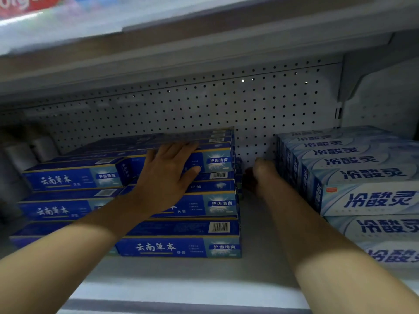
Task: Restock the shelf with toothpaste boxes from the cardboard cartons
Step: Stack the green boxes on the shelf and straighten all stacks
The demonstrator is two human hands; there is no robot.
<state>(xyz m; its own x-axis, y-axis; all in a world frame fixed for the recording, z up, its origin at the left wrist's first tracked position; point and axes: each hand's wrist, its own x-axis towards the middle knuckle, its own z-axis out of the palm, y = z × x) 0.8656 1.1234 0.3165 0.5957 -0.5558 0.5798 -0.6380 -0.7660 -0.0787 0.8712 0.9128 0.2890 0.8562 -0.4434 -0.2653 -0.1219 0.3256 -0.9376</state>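
Both arms reached deep into the shelf [256,225]. The left hand [169,175] lay spread, palm down and fingers flat, on the top of the blue boxes [181,245], which were stacked in stepped layers from about 9 o'clock to the centre, labels facing out. The right hand [257,175] was in the gap between that stack and the pale boxes [367,200] at 3 o'clock, curled in shadow at the blue stack's right end; whether it pinched anything could not be told. The pale boxes stood in a tight row, running back toward the pegboard [204,105] at 12 o'clock. A red box [27,5] showed, blurred, on the upper shelf at 11 o'clock. Grey rolls [43,148] sat behind the blue stack at 9 o'clock.
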